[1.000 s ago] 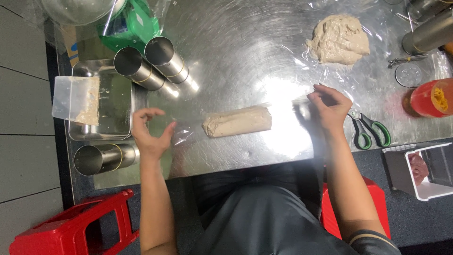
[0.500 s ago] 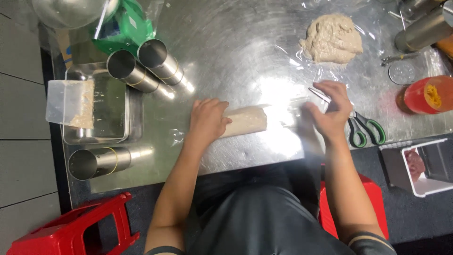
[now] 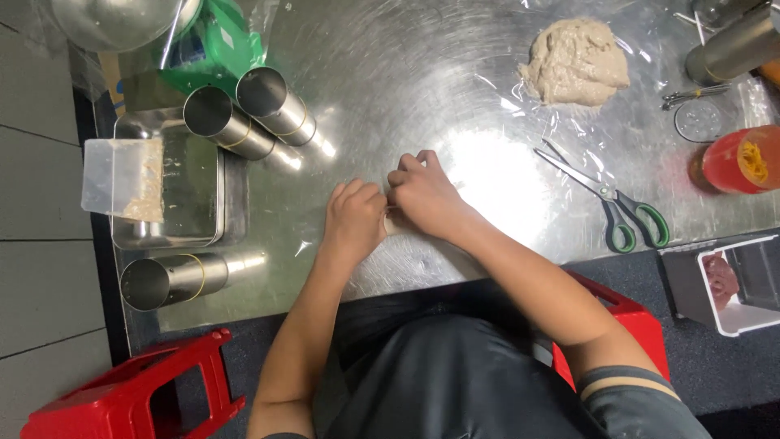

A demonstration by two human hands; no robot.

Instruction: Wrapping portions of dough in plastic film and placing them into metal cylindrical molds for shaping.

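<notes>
My left hand (image 3: 353, 219) and my right hand (image 3: 426, 199) lie side by side on a pale wrapped roll of paste (image 3: 396, 224), near the front edge of the steel table (image 3: 382, 89). Both hands curl over the roll and hide nearly all of it; only a sliver shows between them. Clear plastic film (image 3: 504, 162) is spread on the table under and to the right of the hands. A mound of the same beige paste (image 3: 575, 63) sits on film at the back right.
Green-handled scissors (image 3: 617, 207) lie right of my hands. Two steel cylinders (image 3: 244, 114) rest on a metal tray (image 3: 166, 195) at left, a third (image 3: 175, 276) near the front. A red container (image 3: 743, 158), white box (image 3: 731, 284) and red stools (image 3: 130, 390) stand around.
My left hand came in from the left onto the roll. My right hand left the spot by the scissors and moved left onto the roll, which is now covered.
</notes>
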